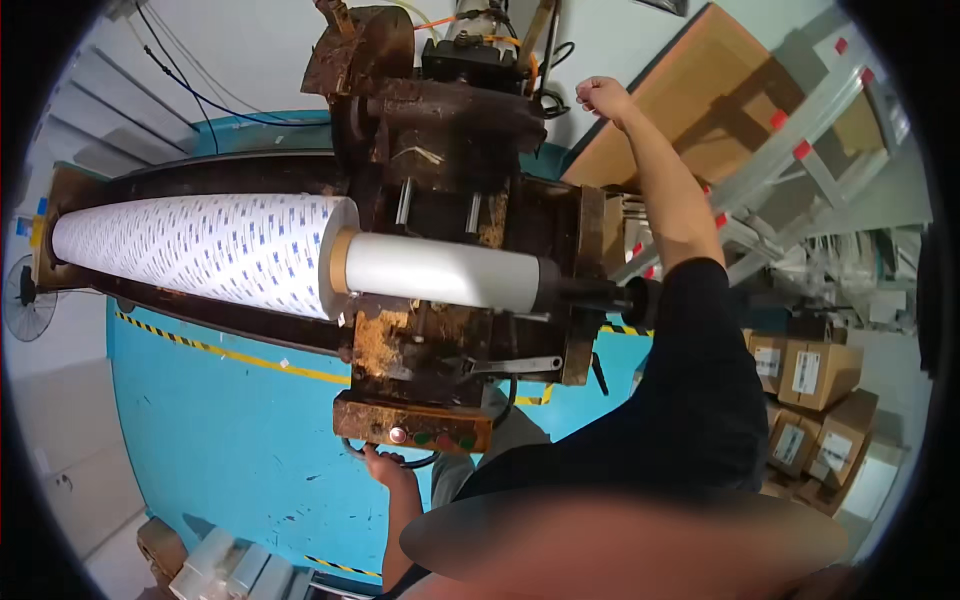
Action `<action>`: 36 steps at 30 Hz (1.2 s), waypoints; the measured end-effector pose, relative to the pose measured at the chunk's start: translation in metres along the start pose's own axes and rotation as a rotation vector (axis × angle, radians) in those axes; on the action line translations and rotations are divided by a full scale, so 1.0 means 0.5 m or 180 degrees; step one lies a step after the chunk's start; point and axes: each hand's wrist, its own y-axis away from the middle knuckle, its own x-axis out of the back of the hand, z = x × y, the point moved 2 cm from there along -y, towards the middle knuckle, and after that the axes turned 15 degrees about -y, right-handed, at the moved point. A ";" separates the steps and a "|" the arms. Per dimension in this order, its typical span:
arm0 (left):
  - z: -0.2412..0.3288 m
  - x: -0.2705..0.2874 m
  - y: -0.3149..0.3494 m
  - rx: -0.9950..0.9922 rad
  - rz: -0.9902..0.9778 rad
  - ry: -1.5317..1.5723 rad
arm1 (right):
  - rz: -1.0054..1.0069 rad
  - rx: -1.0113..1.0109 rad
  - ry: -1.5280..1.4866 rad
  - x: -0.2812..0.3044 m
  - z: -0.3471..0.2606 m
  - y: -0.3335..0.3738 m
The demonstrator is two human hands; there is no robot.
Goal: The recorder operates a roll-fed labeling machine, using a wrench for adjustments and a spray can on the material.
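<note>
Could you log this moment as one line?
Left hand: on black curved handle | right hand: outstretched | patterned roll, white cylinder: on machine

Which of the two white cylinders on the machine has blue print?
The thicker left cylinder: blue marks cover it, while the slimmer right cylinder is plain.

A turquoise floor is stretching across the room, with yellow-and-black striped tape running along it. At far left, a round fan is standing near the pale wall. At upper right, a large brown panel is leaning behind a silver ladder with red fittings. Below them, labelled cardboard boxes are sitting stacked. At lower left, pale boxy objects are lying together.
</note>
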 end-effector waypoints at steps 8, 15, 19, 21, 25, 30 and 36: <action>-0.075 0.052 -0.086 -0.0581 0.0915 -0.1579 | 0.0341 -0.0723 0.0271 -0.053 0.195 -0.329; -0.070 0.035 0.003 -0.0591 0.1605 -0.1653 | -0.0096 -0.1074 -0.0609 -0.185 0.109 -0.278; -0.040 0.015 0.028 -0.0286 0.1707 -0.1503 | -0.0326 -0.0573 -0.0892 -0.111 0.219 -0.345; -0.027 -0.028 0.009 -0.0451 0.1722 -0.1474 | -0.0315 -0.0719 -0.1423 0.004 0.292 -0.421; -0.039 -0.005 0.045 -0.0253 0.1792 -0.1243 | -0.0337 -0.1023 -0.1388 -0.058 0.300 -0.406; -0.059 -0.013 0.065 -0.0277 0.1832 -0.1442 | -0.0295 -0.1073 -0.1375 -0.054 0.286 -0.352; -0.115 -0.017 0.064 -0.0425 0.1799 -0.1613 | -0.0266 -0.1076 -0.1375 -0.059 0.262 -0.313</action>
